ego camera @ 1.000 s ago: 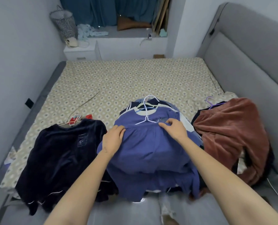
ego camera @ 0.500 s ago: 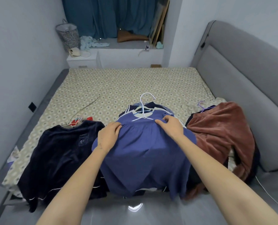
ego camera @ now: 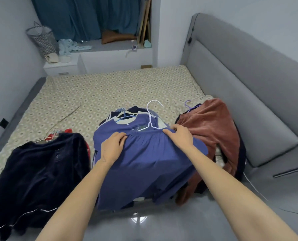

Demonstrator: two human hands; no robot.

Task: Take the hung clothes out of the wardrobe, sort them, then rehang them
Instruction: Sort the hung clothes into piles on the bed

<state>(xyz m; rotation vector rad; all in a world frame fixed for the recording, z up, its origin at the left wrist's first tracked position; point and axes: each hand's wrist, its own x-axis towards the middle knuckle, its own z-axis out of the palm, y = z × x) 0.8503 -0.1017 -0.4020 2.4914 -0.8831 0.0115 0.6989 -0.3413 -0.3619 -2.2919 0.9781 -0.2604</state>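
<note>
Surface: bed with a cream sheet in a small diamond print, running from the near edge to the far wall. Grey padded headboard along its right side; plain pale wall on the left. Glossy grey floor in the foreground.

Three clothing piles at the near edge of the bed:
- left: dark navy garment, hem hanging over the edge.
- centre: blue garment on top of a stack, a white hanger lying at its upper end.
- right: rust-brown garment against the headboard, purple hanger hook showing behind it.

Left hand: fingers curled, grasping the gathered band of the blue garment. Right hand: grasping the same band further right, just beside the hanger's arm.

Far end of the room: teal curtain over a window ledge, checked laundry basket in the left corner, white nightstand below it.
</note>
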